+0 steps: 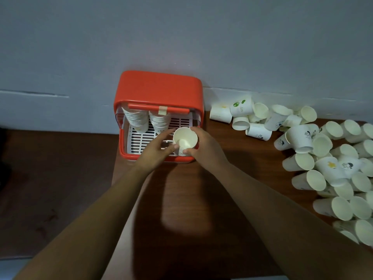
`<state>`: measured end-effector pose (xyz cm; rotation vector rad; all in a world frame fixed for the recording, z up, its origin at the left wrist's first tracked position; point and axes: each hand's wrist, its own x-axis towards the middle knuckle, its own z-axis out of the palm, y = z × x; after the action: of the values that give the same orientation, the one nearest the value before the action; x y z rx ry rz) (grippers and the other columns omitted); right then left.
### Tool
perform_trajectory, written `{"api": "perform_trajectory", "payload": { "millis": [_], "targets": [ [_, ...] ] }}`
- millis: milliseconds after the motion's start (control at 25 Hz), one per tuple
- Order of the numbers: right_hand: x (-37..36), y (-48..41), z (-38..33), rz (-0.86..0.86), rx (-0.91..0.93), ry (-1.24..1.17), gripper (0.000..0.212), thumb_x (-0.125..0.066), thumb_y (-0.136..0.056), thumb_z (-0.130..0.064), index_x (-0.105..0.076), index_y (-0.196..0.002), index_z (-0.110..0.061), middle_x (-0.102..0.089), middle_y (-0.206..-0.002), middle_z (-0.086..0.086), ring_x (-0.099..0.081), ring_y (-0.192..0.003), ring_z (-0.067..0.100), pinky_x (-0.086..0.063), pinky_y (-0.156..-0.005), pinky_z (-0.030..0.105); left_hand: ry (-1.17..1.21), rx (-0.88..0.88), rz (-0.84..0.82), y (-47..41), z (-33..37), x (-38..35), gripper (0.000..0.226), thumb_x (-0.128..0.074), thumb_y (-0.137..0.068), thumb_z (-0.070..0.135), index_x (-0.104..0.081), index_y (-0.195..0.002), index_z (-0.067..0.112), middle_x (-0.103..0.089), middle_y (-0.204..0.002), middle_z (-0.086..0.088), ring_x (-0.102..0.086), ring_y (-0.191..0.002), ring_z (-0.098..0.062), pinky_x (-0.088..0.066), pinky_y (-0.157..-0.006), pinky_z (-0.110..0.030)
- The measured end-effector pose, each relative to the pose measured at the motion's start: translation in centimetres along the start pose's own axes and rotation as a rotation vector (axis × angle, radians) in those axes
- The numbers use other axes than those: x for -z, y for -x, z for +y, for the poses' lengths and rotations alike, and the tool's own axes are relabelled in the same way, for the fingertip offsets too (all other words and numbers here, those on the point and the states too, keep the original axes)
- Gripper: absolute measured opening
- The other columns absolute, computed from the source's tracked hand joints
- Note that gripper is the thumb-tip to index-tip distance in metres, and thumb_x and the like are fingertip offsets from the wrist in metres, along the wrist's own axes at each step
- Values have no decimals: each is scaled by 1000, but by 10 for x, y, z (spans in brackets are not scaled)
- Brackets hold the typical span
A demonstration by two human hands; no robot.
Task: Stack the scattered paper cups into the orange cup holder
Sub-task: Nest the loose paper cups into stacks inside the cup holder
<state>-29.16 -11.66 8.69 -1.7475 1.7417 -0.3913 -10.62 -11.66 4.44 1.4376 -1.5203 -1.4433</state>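
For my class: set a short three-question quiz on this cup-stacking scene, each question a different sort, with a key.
1. True or false: two stacks of white paper cups already sit inside the orange plastic cup holder.
2. The loose pile of paper cups lies on the brown wooden table: A) left of the holder, B) right of it, C) inside it.
3. Which hands hold the nested stack of paper cups above the holder's white slatted tray?
Key: 1 true; 2 B; 3 both, left hand and right hand.
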Motion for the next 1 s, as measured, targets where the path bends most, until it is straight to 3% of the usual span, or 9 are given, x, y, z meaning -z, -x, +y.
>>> {"api": "perform_trajectory", "payload": {
  "millis": [160, 280, 360, 440, 560, 760, 920, 1000],
  "targets": [
    [0, 6, -1, 18, 10, -82, 71, -79, -79, -20, -45, -140, -20, -54, -137, -3, -44, -113, 4, -34, -87, 18, -142, -51, 40, 1, 2, -7, 46, -62, -96, 32, -48, -141, 32, -60, -134, 7, -61, -114, -10, -51, -93, -30],
    [2, 11, 1, -21, -31, -134, 72, -80, -79, -28, -43, -140, -20, -50, -127, -12, -41, -111, 0, -34, -82, 12, -141, -28, 50, 9, 3, -9, 54, -68, -92, 34, -48, -141, 29, -58, -136, 7, -57, -118, -11, -48, -95, -30],
    [8, 20, 8, -19, -82, -133, 72, -78, -80, -36, -43, -140, -19, -50, -130, -9, -47, -115, 3, -39, -85, 18, -164, 33, 100, 19, 2, -11, 57, -76, -85, 33, -52, -136, 20, -61, -131, 1, -58, -116, -14, -50, -95, -34],
    [20, 34, 21, 11, -136, -77, 69, -73, -84, -38, -41, -142, -16, -48, -140, 2, -49, -122, 11, -43, -95, 27, -218, 80, 145, 30, -1, -14, 43, -76, -85, 26, -60, -123, 13, -64, -118, -3, -63, -107, -19, -53, -92, -38],
    [46, 73, 59, -16, -206, 80, 67, -64, -89, -45, -36, -146, -22, -38, -149, 3, -45, -132, 19, -43, -106, 41, -234, 124, 59, 56, 6, -33, 23, -72, -88, 24, -64, -107, 14, -67, -102, -3, -65, -94, -20, -54, -84, -38],
    [97, 152, 152, 11, -290, 242, 63, -57, -92, -51, -40, -143, -18, -37, -149, 8, -43, -133, 24, -42, -107, 44, -412, 47, -73, 75, 31, -107, 18, -68, -90, 26, -66, -102, 12, -68, -99, -5, -64, -91, -21, -50, -80, -32],
    [149, 218, 226, 177, -339, 185, 54, -59, -92, -44, -49, -132, -10, -49, -131, 11, -49, -122, 26, -44, -98, 39, -589, -21, -42, 68, 62, -198, 19, -64, -90, 20, -65, -104, 6, -62, -104, -11, -61, -97, -27, -44, -80, -30],
    [172, 254, 265, 246, -377, 138, 47, -62, -91, -40, -54, -125, -9, -53, -123, 9, -52, -114, 24, -44, -92, 33, -639, -38, -106, 68, 80, -252, 24, -62, -92, 25, -63, -107, 7, -59, -106, -9, -59, -98, -26, -45, -81, -30]
  ]
}}
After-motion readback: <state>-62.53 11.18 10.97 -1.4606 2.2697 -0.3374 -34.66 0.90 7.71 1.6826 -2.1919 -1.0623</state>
